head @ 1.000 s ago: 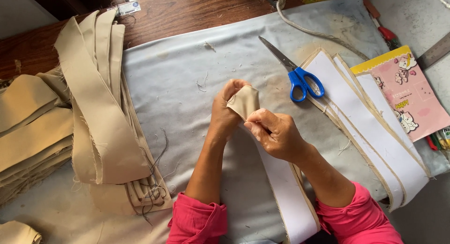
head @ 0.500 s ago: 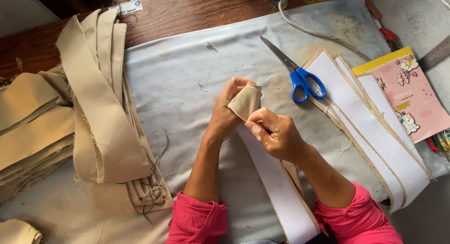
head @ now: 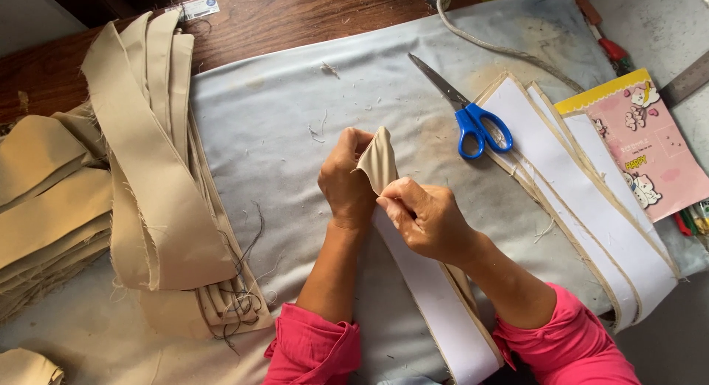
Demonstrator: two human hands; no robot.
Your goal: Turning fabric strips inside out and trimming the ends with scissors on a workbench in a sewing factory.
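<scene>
My left hand (head: 345, 180) and my right hand (head: 421, 219) pinch the top end of a tan fabric strip (head: 378, 162) with a white backing (head: 436, 296). The strip's end is folded up between my fingertips, and its length runs down toward me over the grey padded surface (head: 295, 111). Both sleeves are pink. Blue-handled scissors (head: 467, 113) lie shut to the upper right of my hands, clear of them.
A pile of tan fabric strips (head: 159, 185) drapes at the left, with folded tan pieces (head: 37, 200) beside it. Several white-backed strips (head: 583, 200) lie at the right. A pink cartoon-printed booklet (head: 653, 145) and a metal ruler (head: 687, 78) sit far right. A cord (head: 502, 49) curves at the top.
My hands hold the same spot; the folded fabric end has shifted slightly between my fingers.
</scene>
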